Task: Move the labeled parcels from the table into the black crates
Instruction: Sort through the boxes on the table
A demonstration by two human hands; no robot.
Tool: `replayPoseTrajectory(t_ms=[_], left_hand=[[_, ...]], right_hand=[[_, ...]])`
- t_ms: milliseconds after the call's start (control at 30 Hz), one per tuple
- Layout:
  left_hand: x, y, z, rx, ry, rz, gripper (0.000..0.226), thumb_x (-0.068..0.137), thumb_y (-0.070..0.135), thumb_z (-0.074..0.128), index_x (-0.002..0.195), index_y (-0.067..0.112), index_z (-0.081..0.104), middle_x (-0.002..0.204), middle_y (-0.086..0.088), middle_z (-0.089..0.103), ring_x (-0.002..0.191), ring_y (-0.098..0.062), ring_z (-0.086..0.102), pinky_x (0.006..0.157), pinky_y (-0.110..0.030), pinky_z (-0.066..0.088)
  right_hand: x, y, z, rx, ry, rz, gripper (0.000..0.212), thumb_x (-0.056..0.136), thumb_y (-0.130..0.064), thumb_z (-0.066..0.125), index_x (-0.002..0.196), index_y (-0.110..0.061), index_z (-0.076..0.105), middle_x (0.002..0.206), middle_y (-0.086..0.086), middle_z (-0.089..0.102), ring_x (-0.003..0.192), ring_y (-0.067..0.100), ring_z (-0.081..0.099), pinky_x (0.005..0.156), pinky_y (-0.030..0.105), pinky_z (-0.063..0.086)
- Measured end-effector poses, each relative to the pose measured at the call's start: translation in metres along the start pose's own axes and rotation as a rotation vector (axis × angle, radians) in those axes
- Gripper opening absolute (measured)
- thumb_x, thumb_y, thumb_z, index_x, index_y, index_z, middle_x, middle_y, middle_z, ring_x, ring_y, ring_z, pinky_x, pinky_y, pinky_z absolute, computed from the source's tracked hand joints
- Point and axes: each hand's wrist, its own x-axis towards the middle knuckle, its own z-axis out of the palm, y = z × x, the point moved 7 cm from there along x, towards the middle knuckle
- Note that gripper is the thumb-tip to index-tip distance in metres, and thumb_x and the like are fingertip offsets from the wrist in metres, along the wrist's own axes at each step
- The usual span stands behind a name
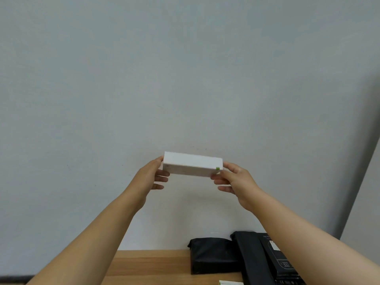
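Note:
A white rectangular box point(192, 164) with a small green mark at its right end is held up in front of the wall, well above the table. My left hand point(153, 175) grips its left end and my right hand point(232, 178) pinches its right end. Both arms are stretched forward. Two black wrapped parcels lie on the wooden table point(152, 266) below: a smaller one point(212, 255) and a longer one point(261, 258) with a label, partly under my right forearm. No black crate is in view.
A pale grey wall fills most of the view, with a corner edge at the right. A small white item with green print point(230, 282) peeks in at the bottom edge of the table. A dark strip shows at the lower left.

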Motion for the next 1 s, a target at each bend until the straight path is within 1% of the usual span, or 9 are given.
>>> replayPoseTrajectory(t_ms=[100,233,400,600,700,800,900,967,1000], left_hand=[[0.0,-0.002,0.004,-0.043,-0.025,-0.029,0.032,0.095,0.043,0.043,0.116,0.027,0.062,0.105,-0.008,0.066,0.091,-0.02,0.066,0.074,-0.03,0.052],[0.002,-0.004,0.006,-0.044,-0.044,0.028,0.042,0.096,0.02,0.046,0.135,0.036,0.046,0.114,0.001,0.063,0.083,-0.015,0.058,0.072,-0.028,0.052],[0.002,-0.009,0.007,-0.068,-0.055,0.048,0.067,0.091,0.0,0.049,0.146,0.031,0.028,0.109,-0.006,0.065,0.089,-0.019,0.063,0.076,-0.032,0.056],[0.002,-0.015,0.008,-0.102,-0.014,0.047,0.066,0.09,-0.006,0.046,0.143,0.031,0.031,0.105,-0.005,0.064,0.096,-0.019,0.064,0.076,-0.032,0.056],[0.004,-0.022,0.01,-0.096,-0.026,0.026,0.067,0.089,-0.006,0.047,0.143,0.03,0.029,0.107,-0.005,0.065,0.097,-0.019,0.064,0.079,-0.032,0.056],[0.004,-0.028,0.009,0.006,-0.039,0.011,0.08,0.086,0.0,0.056,0.149,0.031,0.018,0.124,-0.004,0.057,0.111,-0.019,0.057,0.089,-0.031,0.046],[0.011,-0.022,0.0,0.283,0.046,0.075,0.097,0.078,0.007,0.07,0.15,0.032,0.011,0.144,-0.001,0.037,0.134,-0.018,0.034,0.106,-0.04,0.036],[0.013,-0.011,0.001,0.444,0.05,0.16,0.088,0.076,0.01,0.071,0.148,0.029,0.024,0.142,0.0,0.039,0.135,-0.019,0.031,0.108,-0.042,0.035],[0.013,-0.006,0.005,0.476,0.018,0.205,0.076,0.076,0.01,0.07,0.141,0.03,0.037,0.136,0.003,0.047,0.129,-0.018,0.037,0.104,-0.038,0.039]], right_hand=[[0.0,0.002,0.0,0.105,0.005,0.022,0.024,0.097,-0.015,0.049,0.116,-0.023,0.063,0.097,0.006,0.069,0.081,0.016,0.066,0.077,0.031,0.056],[0.001,0.005,-0.001,0.148,0.032,0.015,0.021,0.095,-0.014,0.053,0.113,-0.023,0.062,0.099,0.004,0.072,0.082,0.018,0.064,0.081,0.034,0.057],[0.003,0.005,-0.007,0.197,0.062,0.018,0.026,0.092,-0.004,0.054,0.112,-0.02,0.056,0.085,0.004,0.074,0.075,0.017,0.066,0.085,0.036,0.056],[0.001,0.007,0.008,0.163,-0.042,0.015,0.019,0.09,-0.019,0.062,0.109,-0.015,0.061,0.099,0.003,0.072,0.086,0.017,0.067,0.081,0.034,0.056],[-0.002,0.014,0.013,0.062,-0.057,0.015,0.024,0.086,-0.01,0.067,0.108,-0.014,0.061,0.101,0.001,0.072,0.085,0.015,0.069,0.075,0.029,0.056],[-0.002,0.014,0.01,0.096,-0.033,0.012,0.022,0.086,-0.006,0.065,0.107,-0.011,0.062,0.101,0.003,0.072,0.085,0.015,0.068,0.076,0.028,0.055],[-0.001,0.011,0.006,0.126,-0.036,0.013,0.018,0.087,-0.007,0.064,0.105,-0.01,0.063,0.102,0.006,0.072,0.085,0.016,0.067,0.08,0.03,0.056],[-0.001,0.01,0.004,0.128,-0.048,0.009,0.017,0.088,-0.008,0.064,0.105,-0.009,0.064,0.102,0.008,0.071,0.086,0.017,0.066,0.084,0.033,0.055],[-0.001,0.009,0.002,0.129,-0.05,0.006,0.017,0.088,-0.008,0.064,0.105,-0.009,0.064,0.103,0.008,0.071,0.086,0.018,0.065,0.084,0.033,0.055]])
